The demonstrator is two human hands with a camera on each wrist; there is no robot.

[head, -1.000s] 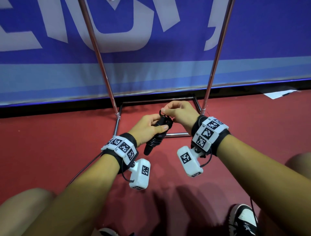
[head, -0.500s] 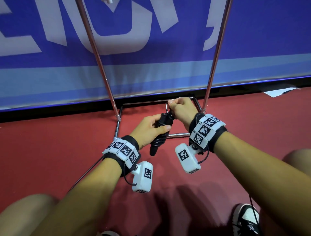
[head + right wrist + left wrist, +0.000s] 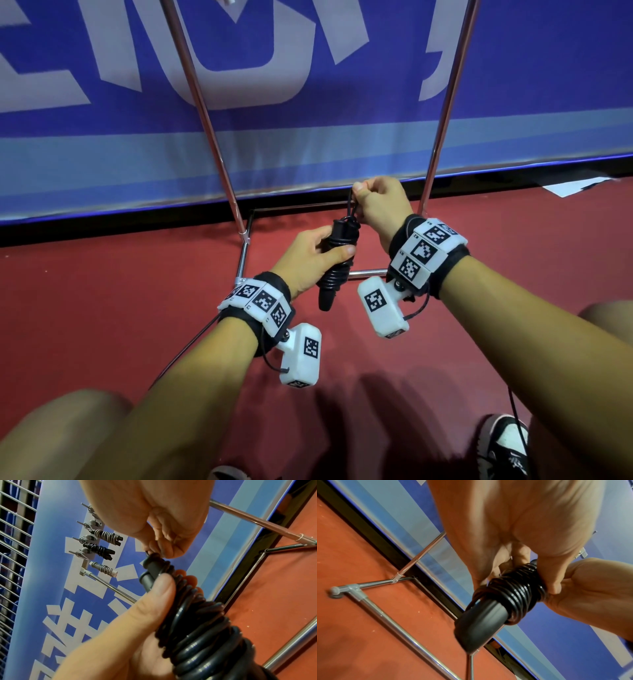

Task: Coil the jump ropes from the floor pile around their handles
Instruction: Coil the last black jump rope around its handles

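From the head view we are gripping the black handles (image 3: pixel 337 263) in our left hand (image 3: pixel 308 262), long axis tilting up toward our right hand (image 3: pixel 378 205), which is pinching the rope end (image 3: pixel 351 205) just above the handles' top (loop detail unclear), and the wrist views are showing rope coils (image 3: pixel 517 592) wrapping them.

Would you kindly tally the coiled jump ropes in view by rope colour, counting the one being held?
Black rope: 2, the held bundle and the hung black bundle
Grey rope: 2, the upper grey bundle and the lower grey bundle
Total: 4
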